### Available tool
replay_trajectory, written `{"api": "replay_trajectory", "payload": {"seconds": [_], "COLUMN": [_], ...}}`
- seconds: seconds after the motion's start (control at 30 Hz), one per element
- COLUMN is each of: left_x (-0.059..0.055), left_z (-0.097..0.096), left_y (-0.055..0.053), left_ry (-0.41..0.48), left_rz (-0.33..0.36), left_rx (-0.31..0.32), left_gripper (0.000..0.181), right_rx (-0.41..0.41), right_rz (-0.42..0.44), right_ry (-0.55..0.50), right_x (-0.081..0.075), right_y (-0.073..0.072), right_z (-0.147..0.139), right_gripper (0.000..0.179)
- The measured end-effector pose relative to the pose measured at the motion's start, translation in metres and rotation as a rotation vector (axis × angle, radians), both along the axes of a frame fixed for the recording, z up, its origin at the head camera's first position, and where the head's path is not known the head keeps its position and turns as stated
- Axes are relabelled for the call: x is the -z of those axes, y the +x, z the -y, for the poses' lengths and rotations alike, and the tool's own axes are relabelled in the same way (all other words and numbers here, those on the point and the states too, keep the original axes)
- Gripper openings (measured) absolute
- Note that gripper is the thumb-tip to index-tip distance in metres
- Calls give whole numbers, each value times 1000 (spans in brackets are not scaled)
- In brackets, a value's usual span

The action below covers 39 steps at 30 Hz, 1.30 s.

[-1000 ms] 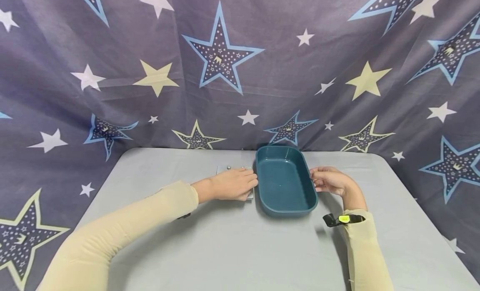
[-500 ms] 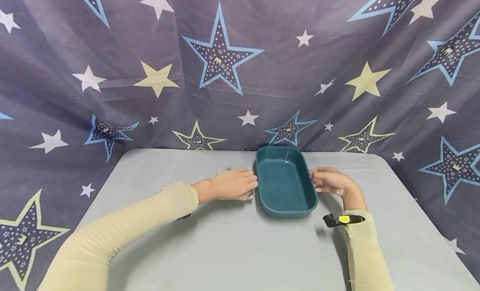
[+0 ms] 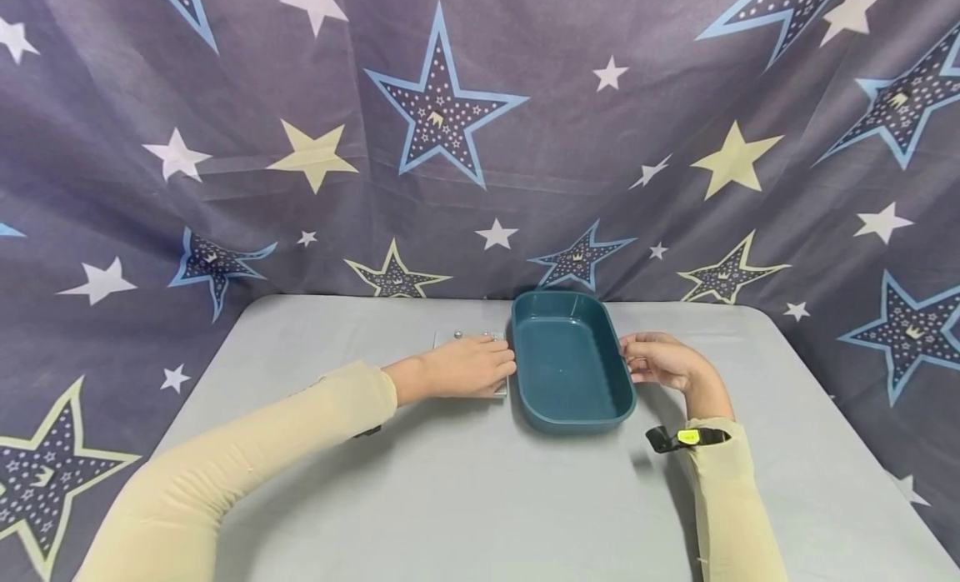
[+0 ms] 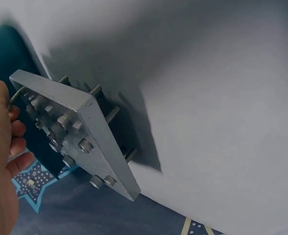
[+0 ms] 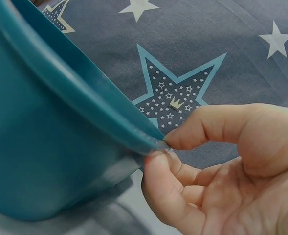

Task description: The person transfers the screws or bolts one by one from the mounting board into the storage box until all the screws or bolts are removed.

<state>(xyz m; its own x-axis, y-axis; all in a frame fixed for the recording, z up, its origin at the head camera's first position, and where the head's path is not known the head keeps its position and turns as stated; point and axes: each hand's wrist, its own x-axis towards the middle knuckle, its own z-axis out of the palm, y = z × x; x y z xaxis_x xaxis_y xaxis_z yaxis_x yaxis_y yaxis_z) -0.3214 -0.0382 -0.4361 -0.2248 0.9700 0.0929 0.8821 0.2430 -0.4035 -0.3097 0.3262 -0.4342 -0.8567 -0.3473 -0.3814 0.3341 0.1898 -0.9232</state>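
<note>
Hardly any shift since a second ago: both hands and tray all but in place

Left hand (image 3: 461, 369): laid across metal block (image 4: 92, 127), thumb and fingers pinching a thin metal rod (image 4: 17, 95) at one corner. Too small to tell what kind. Block on grey table (image 3: 480, 499), left of teal tray (image 3: 570, 373), partly hidden by the hand in the head view. Several screws (image 4: 85, 145) set in the block, heads on one face, threaded ends out the other. Left fingertips just beside the tray wall; contact, cannot tell.

Right hand (image 3: 660, 363): at tray's right side, pinching the rim, thumb above, forefinger below, other fingers curled. Tray upright, near the table's far edge. Cream sleeves (image 3: 270, 432) on both arms; black strap (image 3: 705, 438) at right wrist. Behind, star-patterned cloth (image 3: 525, 215).
</note>
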Motion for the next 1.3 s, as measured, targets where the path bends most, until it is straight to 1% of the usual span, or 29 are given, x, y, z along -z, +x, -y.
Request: {"api": "replay_trajectory", "payload": {"seconds": [0.2,0.47,0.67,1.03,1.3], "left_x": [0,-3,-3,-4,-5], "left_z": [0,-1,-1,-2,-3], "left_y": [2,4,5,7,8], "left_ry": [-31,-46,-41,-63,-94], "left_rz": [-3,-10,-4,16,80], "left_rx": [-5,2,8,-26,-73], "left_gripper": [23,25,22,23,30], "right_rx": [2,0,-1,-6,-3], "right_rz": [-5,-11,-11,-12,-11], "right_ry": [4,1,7,-17,-21], "right_x": [1,0,2,0,-1], "right_y": [0,0,-1,0,2], "right_z": [-1,-2,-2,-1,-1], "right_gripper": [18,17,17,14,14]}}
